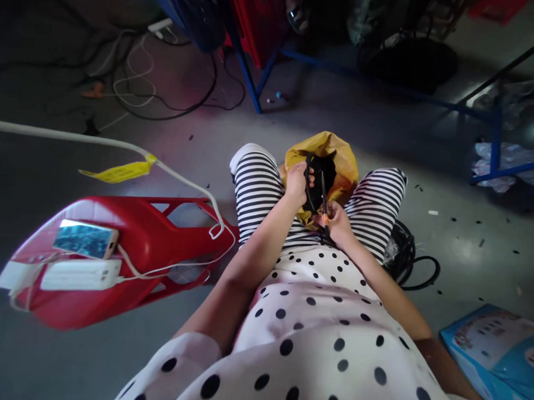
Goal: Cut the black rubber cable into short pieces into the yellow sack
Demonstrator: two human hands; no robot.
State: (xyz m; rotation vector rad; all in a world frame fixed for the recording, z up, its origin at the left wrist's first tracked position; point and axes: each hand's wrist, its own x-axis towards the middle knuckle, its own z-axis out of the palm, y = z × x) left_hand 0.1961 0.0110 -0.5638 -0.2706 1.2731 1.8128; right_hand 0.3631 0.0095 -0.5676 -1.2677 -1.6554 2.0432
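The left hand (297, 182) has its fingers around a curved black strip (309, 193), inside the left edge of the yellow bag (347, 165) between 2 striped knees (258, 179); the right hand (339, 227) grips a slim dark piece (323, 187).

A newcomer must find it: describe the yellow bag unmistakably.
Find the striped trousers at mid-picture. Between the legs sits the yellow bag, left hand and right hand at its mouth. Unlike the flat yellow tag at left, it gapes open around black contents.
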